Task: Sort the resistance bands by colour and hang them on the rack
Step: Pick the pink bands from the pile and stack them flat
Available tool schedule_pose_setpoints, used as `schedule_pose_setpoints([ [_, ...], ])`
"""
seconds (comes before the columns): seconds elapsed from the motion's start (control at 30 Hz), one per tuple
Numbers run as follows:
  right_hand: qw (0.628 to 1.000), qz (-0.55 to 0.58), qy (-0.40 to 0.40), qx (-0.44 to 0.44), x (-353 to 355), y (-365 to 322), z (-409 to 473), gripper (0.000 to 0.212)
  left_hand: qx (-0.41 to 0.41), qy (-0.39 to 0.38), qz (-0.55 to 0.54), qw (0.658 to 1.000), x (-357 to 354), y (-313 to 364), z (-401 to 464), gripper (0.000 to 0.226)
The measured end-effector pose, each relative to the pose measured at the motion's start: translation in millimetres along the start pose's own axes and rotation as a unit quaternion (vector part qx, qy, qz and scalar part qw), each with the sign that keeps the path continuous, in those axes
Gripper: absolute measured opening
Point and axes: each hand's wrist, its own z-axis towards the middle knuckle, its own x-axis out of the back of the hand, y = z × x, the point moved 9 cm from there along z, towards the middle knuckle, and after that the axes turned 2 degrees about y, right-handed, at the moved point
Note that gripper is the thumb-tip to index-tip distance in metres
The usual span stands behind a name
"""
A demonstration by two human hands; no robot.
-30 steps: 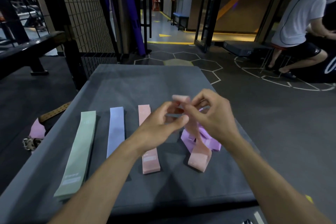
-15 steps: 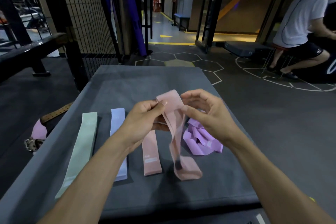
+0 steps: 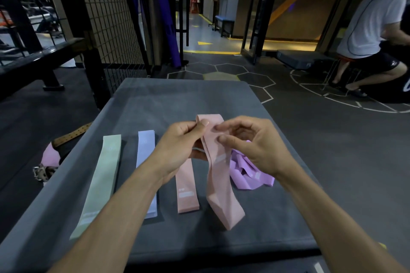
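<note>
Both the left hand [image 3: 177, 146] and the right hand [image 3: 255, 148] pinch a pink band [image 3: 218, 175] above three sorted bands, a purple heap [image 3: 250, 173] unsorted, none hung.

No legible text or labels

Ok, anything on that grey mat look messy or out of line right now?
Yes: the purple bands lie in a crumpled heap at the mat's right side, while the green, blue and pink ones lie flat in a row.
</note>
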Motion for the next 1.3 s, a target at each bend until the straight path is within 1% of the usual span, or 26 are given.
schedule_pose_setpoints([
  [0.1, 0.999, -0.028, 0.018, 0.006, 2.0, -1.5, 0.3, 0.017, -0.007, -0.005, 0.020, 1.000, 0.8, 0.7, 1.0, 0.035],
  [0.2, 0.998, -0.048, 0.031, 0.020, 6.0, -6.1, 1.8, 0.012, -0.022, -0.021, 0.052, 0.998, 2.8, 1.4, 1.2, 0.031],
  [0.3, 0.996, -0.066, 0.063, 0.025, 12.9, -8.0, 3.6, 0.009, -0.040, -0.025, 0.087, 0.995, 6.0, 1.6, 1.2, 0.033],
  [0.4, 0.995, -0.021, 0.093, 0.027, 19.8, -13.7, 6.1, 0.010, -0.027, -0.049, 0.149, 0.987, 7.4, -3.5, 1.6, 0.041],
  [0.47, 0.994, 0.018, 0.105, 0.033, 22.5, -20.0, 7.7, 0.008, -0.011, -0.093, 0.229, 0.969, 5.8, -9.5, -0.6, 0.033],
  [0.53, 0.992, 0.039, 0.114, 0.037, 23.9, -25.2, 8.7, 0.007, -0.004, -0.118, 0.265, 0.957, 7.0, -12.6, -1.6, 0.022],
  [0.57, 0.991, 0.046, 0.121, 0.038, 24.1, -26.6, 8.9, 0.007, -0.013, -0.115, 0.266, 0.957, 8.6, -9.9, -1.2, 0.021],
  [0.6, 0.990, 0.052, 0.127, 0.040, 24.6, -28.0, 8.6, 0.007, -0.032, -0.101, 0.254, 0.961, 10.6, -4.2, 0.5, 0.026],
  [0.63, 0.989, 0.055, 0.134, 0.041, 24.7, -28.9, 8.6, 0.007, -0.052, -0.081, 0.212, 0.972, 12.1, 2.9, 2.1, 0.030],
  [0.67, 0.988, 0.056, 0.140, 0.042, 24.9, -30.3, 8.4, 0.008, -0.064, -0.066, 0.149, 0.985, 13.2, 8.7, 2.6, 0.030],
  [0.7, 0.987, 0.054, 0.148, 0.044, 25.6, -31.5, 8.6, 0.009, -0.064, -0.068, 0.077, 0.993, 10.4, 12.7, 2.2, 0.029],
  [0.73, 0.985, 0.054, 0.157, 0.043, 26.5, -32.5, 8.9, 0.009, -0.055, -0.088, 0.025, 0.994, 4.6, 12.6, 1.1, 0.033],
  [0.77, 0.983, 0.056, 0.168, 0.041, 28.0, -33.1, 9.4, 0.008, -0.046, -0.117, 0.002, 0.992, -5.0, 10.4, -2.0, 0.037],
  [0.83, 0.976, 0.070, 0.203, 0.026, 31.9, -31.4, 9.9, 0.006, -0.045, -0.161, 0.074, 0.983, -22.1, -0.5, -8.8, 0.039],
  [0.93, 0.954, 0.120, 0.274, -0.028, 42.1, -20.0, 8.6, 0.005, -0.036, -0.214, 0.193, 0.957, -35.6, -26.3, -10.5, 0.034],
  [1.03, 0.915, 0.181, 0.353, -0.078, 59.4, -2.6, 3.9, 0.006, 0.002, -0.259, 0.271, 0.927, -32.2, -52.6, -11.3, 0.031],
  [1.1, 0.886, 0.214, 0.398, -0.103, 74.6, 10.0, -0.8, 0.007, 0.020, -0.294, 0.311, 0.904, -29.4, -65.1, -14.6, 0.021],
  [1.13, 0.874, 0.228, 0.414, -0.115, 81.6, 16.6, -3.7, 0.007, 0.028, -0.304, 0.325, 0.895, -27.3, -70.4, -16.0, 0.011],
  [1.17, 0.863, 0.241, 0.426, -0.127, 89.0, 24.5, -6.9, 0.009, 0.035, -0.307, 0.336, 0.890, -25.1, -72.8, -17.2, 0.005],
  [1.23, 0.843, 0.253, 0.450, -0.153, 103.8, 42.0, -14.9, 0.010, 0.050, -0.302, 0.338, 0.890, -21.8, -73.7, -18.3, 0.022],
  [1.27, 0.835, 0.253, 0.460, -0.166, 111.2, 51.3, -19.5, 0.008, 0.066, -0.302, 0.326, 0.893, -18.8, -75.3, -19.0, 0.023],
  [1.3, 0.827, 0.254, 0.469, -0.178, 117.8, 60.7, -23.9, 0.007, 0.081, -0.304, 0.313, 0.896, -15.6, -76.0, -20.1, 0.019],
])
